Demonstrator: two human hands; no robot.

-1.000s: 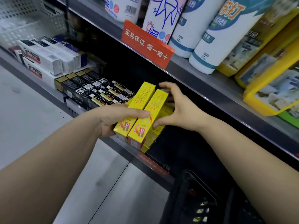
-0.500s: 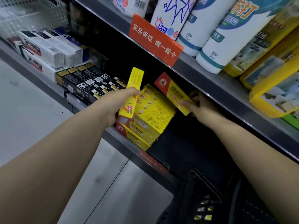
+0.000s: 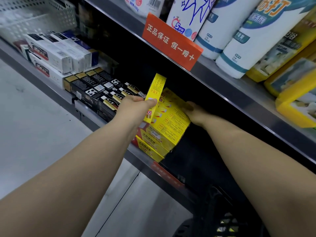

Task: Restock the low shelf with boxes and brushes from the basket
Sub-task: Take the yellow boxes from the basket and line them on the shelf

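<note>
Floor [image 3: 42,134]: pale grey tiles, smooth; one dark joint line is seen at btm centre. Metal shelving is set along it, running top L to btm R. Low shelf [image 3: 56,93] is edged w/ a grey steel lip; a red strip [image 3: 166,174] is fixed to it lower down. Upper shelf [image 3: 239,89], also steel, is fitted w/ an orange sign [image 3: 171,42], white Chinese text. Space btwn shelves is left in deep shadow. Even, cool light; soft glare is seen on the steel.
</note>
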